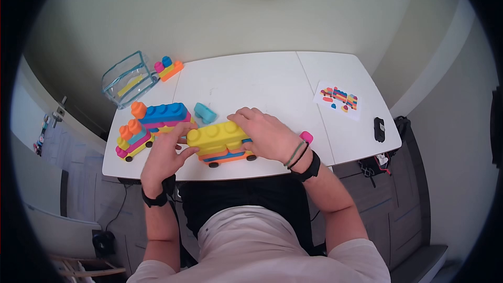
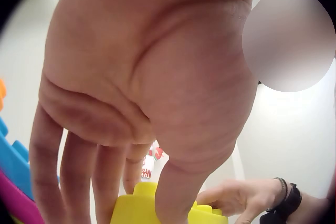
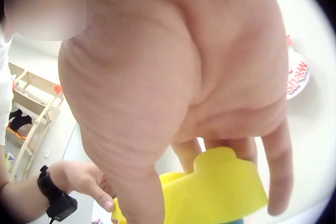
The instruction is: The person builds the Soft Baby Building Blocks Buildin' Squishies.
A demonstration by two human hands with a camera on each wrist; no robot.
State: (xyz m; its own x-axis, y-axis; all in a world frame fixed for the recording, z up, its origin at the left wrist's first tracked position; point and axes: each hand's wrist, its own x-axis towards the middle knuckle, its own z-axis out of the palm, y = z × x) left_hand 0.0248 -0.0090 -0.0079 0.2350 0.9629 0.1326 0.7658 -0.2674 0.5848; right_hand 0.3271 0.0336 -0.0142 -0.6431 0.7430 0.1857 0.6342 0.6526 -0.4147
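Observation:
A long yellow building block [image 1: 216, 135] sits on top of a wheeled toy wagon [image 1: 226, 157] with orange and blue layers, near the table's front edge. My left hand [image 1: 168, 152] holds the block's left end, its thumb on the near side and fingers on the far side. At the other end, my right hand [image 1: 270, 135] grips the same yellow block [image 3: 215, 192] between thumb and fingers. Just left of my left hand stand a wagon with a blue block [image 1: 165, 112] on it and a smaller car with orange blocks [image 1: 131, 128].
A teal block [image 1: 205, 113] lies behind the wagons, and a pink block [image 1: 306, 137] is by my right wrist. A clear zip case [image 1: 128, 81] and a small block stack [image 1: 168, 68] stand back left. At right lie a picture sheet [image 1: 338, 99] and a black device [image 1: 379, 129].

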